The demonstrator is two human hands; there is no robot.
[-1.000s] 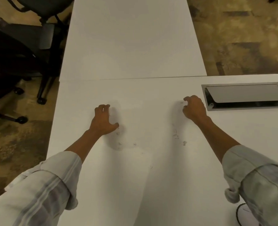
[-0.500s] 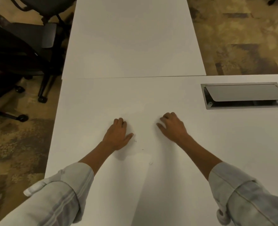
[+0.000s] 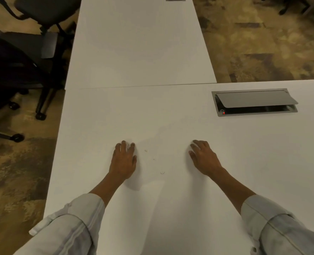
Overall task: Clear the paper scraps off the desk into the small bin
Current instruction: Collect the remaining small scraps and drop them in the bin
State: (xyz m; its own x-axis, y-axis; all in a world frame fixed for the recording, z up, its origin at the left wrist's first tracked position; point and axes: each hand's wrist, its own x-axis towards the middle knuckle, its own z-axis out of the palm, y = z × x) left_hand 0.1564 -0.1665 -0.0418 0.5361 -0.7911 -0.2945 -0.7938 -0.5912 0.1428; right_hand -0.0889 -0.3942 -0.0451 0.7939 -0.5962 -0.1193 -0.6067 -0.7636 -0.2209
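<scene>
Both hands, left hand (image 3: pixel 123 161) and right hand (image 3: pixel 204 157), rest flat on the desk (image 3: pixel 171 208).

Both forearms reach toward 12 o'clock, sleeves rolled up. The left hand (image 3: pixel 123 161) lies palm down with fingers loosely bent. The right hand (image 3: pixel 204 157) lies alike, angled toward 11 o'clock

Both forearms are bare below pale grey-blue shirt sleeves (image 3: pixel 73 221) with faint stripes, cuffs rolled up.
</scene>
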